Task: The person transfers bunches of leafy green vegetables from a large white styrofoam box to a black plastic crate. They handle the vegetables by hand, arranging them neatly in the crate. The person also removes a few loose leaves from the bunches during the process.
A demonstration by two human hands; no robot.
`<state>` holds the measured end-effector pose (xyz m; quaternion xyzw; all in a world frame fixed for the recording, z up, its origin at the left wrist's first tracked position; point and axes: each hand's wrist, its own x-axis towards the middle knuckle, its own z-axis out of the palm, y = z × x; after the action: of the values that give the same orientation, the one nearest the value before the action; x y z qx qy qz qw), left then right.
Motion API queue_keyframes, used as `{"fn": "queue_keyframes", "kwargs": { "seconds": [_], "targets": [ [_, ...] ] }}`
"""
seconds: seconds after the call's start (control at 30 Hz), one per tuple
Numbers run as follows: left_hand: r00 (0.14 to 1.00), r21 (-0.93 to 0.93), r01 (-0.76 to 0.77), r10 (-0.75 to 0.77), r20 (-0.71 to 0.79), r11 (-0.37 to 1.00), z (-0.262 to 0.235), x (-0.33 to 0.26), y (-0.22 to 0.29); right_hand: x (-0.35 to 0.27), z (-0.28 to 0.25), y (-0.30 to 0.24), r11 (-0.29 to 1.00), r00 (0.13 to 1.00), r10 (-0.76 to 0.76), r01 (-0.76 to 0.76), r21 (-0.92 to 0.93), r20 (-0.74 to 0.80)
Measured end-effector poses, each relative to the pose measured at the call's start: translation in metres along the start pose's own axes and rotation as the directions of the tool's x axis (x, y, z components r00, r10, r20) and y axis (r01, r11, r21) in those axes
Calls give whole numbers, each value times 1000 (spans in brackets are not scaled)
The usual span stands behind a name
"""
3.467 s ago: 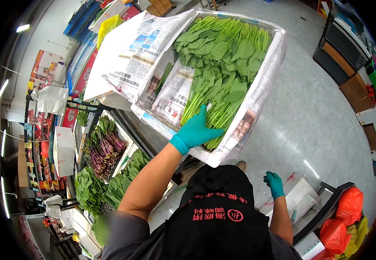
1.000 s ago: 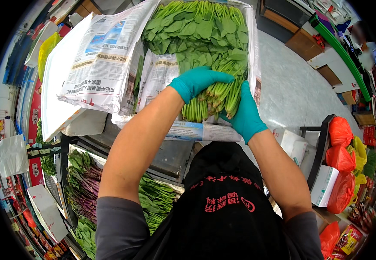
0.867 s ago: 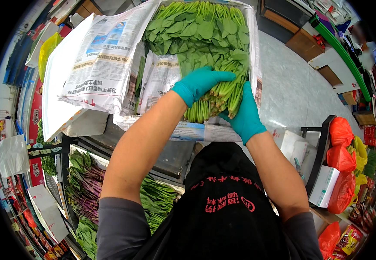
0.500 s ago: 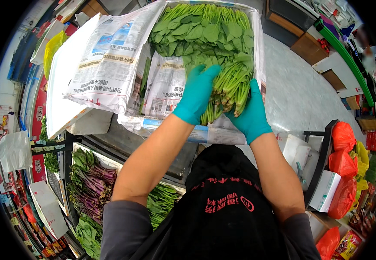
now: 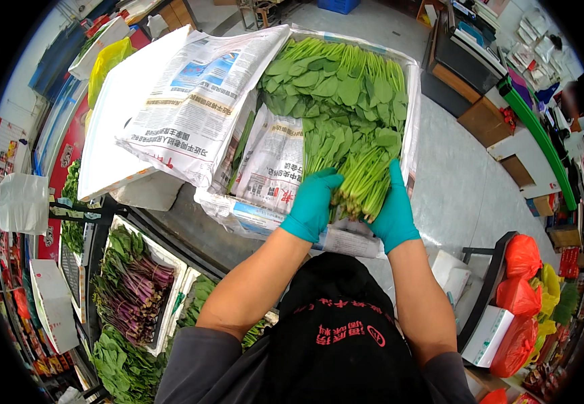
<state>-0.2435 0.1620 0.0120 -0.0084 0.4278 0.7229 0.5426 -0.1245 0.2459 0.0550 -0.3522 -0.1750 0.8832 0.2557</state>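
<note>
A bunch of leafy greens (image 5: 367,182) lies at the near right of a newspaper-lined white box, its cut stem ends toward me. My left hand (image 5: 313,203), in a teal glove, closes on the left side of the stems, fingertips against them. Along the right side, inside the box wall, my right hand (image 5: 395,210), gloved alike, presses the same bunch with its fingers upright; its lower fingers are hidden under the stems. More leafy greens (image 5: 332,84) fill the far part of the box, stems pointing away. Bare newspaper lining (image 5: 272,161) shows at the left.
Newspaper sheets (image 5: 191,101) hang over the box's left side onto a white foam board (image 5: 114,121). Purple-stemmed greens (image 5: 134,289) stand in a crate at lower left. Red plastic bags (image 5: 521,296) and a white carton (image 5: 487,337) sit at lower right. Grey floor (image 5: 460,182) lies beyond the box.
The whole view has shifted, so the box appears lower. My left hand has slid nearer along the bunch, from the leaves to the stems. The bunch has come slightly toward me.
</note>
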Motion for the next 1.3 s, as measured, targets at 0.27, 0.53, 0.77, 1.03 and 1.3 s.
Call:
{"fn": "queue_keyframes", "kwargs": {
  "seconds": [0.27,0.53,0.77,1.03,1.3],
  "targets": [
    [983,171,-184,185,10,968,32,-48,-1,-17,-2,1,997,1000,-1,0,-79,-10],
    [841,227,-537,495,218,812,42,-114,13,-68,-14,9,970,960,-151,189,-149,235],
    [860,70,-497,480,171,865,53,-131,29,-47,-34,10,990,909,-143,134,49,391],
    [787,108,-615,616,24,781,64,-152,26,-32,-32,14,1000,840,-27,17,24,541],
    [588,532,-642,800,-121,553,82,-185,-35,-19,-22,8,959,767,151,-267,97,623]
  ]
}}
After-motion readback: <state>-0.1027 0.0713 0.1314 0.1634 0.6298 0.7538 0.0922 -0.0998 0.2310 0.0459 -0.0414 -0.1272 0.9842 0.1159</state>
